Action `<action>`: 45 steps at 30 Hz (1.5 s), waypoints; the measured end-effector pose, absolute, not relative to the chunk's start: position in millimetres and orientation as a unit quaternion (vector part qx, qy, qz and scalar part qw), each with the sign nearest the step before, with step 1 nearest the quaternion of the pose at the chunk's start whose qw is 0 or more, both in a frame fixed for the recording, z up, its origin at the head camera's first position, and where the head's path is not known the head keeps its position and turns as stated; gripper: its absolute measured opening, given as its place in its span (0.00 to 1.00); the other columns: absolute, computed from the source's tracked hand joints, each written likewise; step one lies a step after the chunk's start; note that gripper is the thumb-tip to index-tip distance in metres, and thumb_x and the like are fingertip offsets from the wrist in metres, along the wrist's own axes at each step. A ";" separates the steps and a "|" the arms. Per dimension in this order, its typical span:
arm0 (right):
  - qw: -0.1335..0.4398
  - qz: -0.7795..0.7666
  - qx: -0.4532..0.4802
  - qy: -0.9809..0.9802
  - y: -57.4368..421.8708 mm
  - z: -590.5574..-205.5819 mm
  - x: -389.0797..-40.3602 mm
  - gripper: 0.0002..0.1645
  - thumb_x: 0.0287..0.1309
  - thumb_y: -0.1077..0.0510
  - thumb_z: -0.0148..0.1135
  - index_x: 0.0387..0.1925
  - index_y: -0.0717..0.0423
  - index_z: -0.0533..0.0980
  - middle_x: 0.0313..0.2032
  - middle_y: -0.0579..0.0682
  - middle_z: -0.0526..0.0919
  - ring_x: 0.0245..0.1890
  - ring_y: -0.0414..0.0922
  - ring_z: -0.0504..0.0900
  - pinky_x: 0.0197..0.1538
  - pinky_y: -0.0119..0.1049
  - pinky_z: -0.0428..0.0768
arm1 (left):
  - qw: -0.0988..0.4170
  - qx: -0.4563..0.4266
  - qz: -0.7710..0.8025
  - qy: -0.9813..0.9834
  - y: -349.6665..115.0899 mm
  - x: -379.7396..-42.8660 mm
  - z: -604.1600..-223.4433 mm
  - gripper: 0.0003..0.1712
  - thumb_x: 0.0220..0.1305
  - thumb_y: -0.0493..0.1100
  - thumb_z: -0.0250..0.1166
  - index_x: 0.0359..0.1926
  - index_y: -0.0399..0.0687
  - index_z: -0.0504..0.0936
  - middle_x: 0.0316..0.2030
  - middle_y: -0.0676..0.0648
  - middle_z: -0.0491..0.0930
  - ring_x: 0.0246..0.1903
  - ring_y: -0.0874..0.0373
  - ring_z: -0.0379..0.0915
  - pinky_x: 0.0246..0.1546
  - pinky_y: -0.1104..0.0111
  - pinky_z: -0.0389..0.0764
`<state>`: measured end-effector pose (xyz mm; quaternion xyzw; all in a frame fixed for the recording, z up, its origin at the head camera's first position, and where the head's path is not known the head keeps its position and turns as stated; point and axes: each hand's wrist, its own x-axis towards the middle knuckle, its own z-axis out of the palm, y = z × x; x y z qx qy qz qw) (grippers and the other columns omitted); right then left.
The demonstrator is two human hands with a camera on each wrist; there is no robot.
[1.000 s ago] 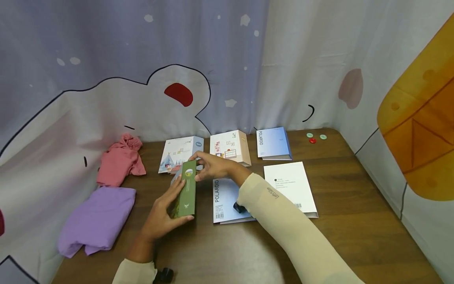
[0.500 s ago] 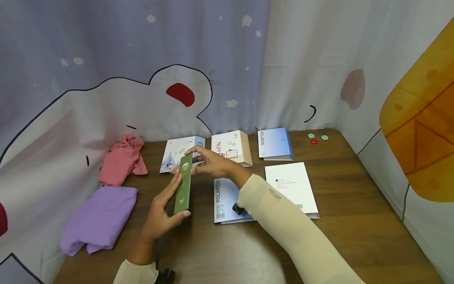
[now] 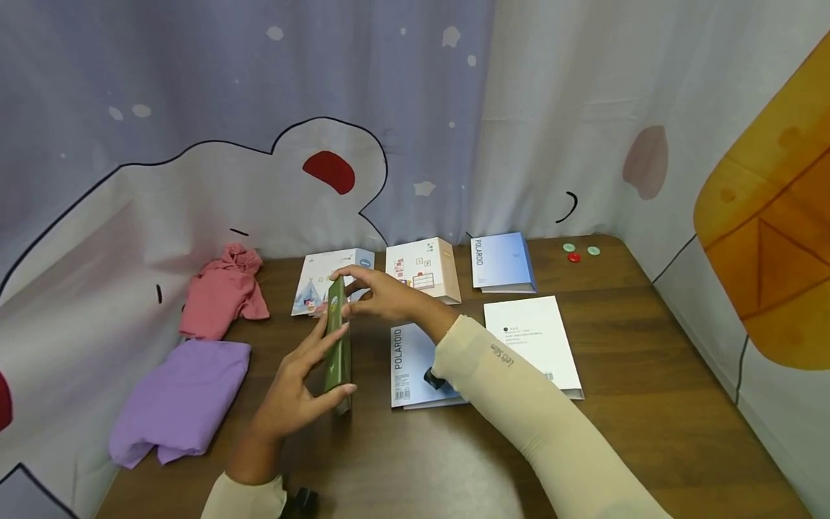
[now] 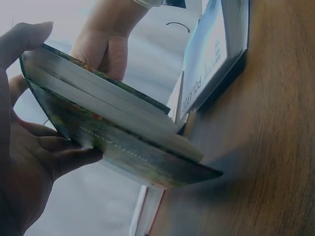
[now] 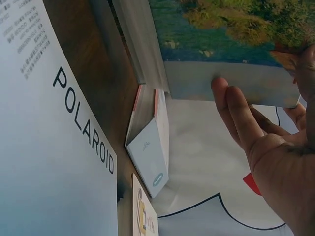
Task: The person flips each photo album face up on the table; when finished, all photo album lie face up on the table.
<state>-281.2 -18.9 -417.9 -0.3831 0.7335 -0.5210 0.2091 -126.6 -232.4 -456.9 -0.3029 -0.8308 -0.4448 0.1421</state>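
A thick book with a green spine (image 3: pixel 338 346) stands spine up between both hands, over the left half of the table. Its page edges (image 4: pixel 106 105) and slightly spread covers show in the left wrist view. My left hand (image 3: pixel 295 393) grips the near end, fingers along the left cover and thumb at the spine. The right hand (image 3: pixel 387 297) pinches the far end. In the right wrist view, two of its fingers (image 5: pixel 238 105) lie against the painted landscape cover (image 5: pixel 221 73). Just right of the book, a blue POLAROID book (image 3: pixel 410 360) lies partly under the right forearm.
Along the back lie a tent-picture book (image 3: pixel 318 277), a room-picture book (image 3: pixel 415 263) and a smaller blue POLAROID book (image 3: pixel 499 261). A white book (image 3: pixel 528 335) lies right of centre. Folded purple cloth (image 3: pixel 184 400) and pink cloth (image 3: pixel 220 299) are left; several buttons (image 3: pixel 573 257) sit back right.
Both hands have turned the green book, so its spine now appears narrower in the head view and the right cover's side shows. It has shifted slightly left from a second ago.
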 end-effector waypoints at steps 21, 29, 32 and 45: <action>0.188 -0.446 -0.409 0.774 -21.8 -434.0 -276.9 0.66 0.68 0.53 0.77 0.89 0.26 0.41 0.82 0.55 0.69 0.65 0.53 0.88 0.67 0.40 0.86 | 0.121 -0.299 -0.509 -0.798 -246.6 -131.4 -460.1 0.41 0.52 0.22 0.79 0.68 0.34 0.75 0.84 0.26 0.55 0.75 0.53 0.70 0.60 0.72 0.82; 0.152 -0.382 -0.397 0.821 -27.8 -436.3 -274.5 0.63 0.69 0.43 0.75 0.88 0.20 0.41 0.87 0.48 0.60 0.76 0.54 0.78 0.74 0.51 0.80 | 0.140 -0.300 -0.564 -0.756 -256.6 -132.8 -463.5 0.38 0.53 0.16 0.69 0.66 0.23 0.69 0.63 0.49 0.82 0.36 0.84 0.71 0.32 0.91 0.70; 0.154 -0.369 -0.401 0.824 -29.1 -437.1 -273.8 0.60 0.72 0.39 0.71 0.88 0.20 0.41 0.87 0.49 0.57 0.83 0.54 0.67 0.80 0.54 0.74 | 0.156 -0.298 -0.569 -0.751 -261.3 -132.5 -464.6 0.39 0.52 0.16 0.68 0.66 0.22 0.67 0.60 0.55 0.83 0.14 0.71 0.54 0.16 0.84 0.63; 0.218 -0.359 -0.416 0.807 -22.4 -441.2 -281.1 0.57 0.75 0.37 0.67 0.88 0.18 0.39 0.90 0.43 0.48 0.87 0.53 0.57 0.84 0.55 0.65 | 0.104 -0.291 -0.616 -0.725 -268.9 -127.5 -468.0 0.36 0.55 0.13 0.64 0.64 0.22 0.62 0.50 0.56 0.79 0.21 0.61 0.59 0.13 0.68 0.63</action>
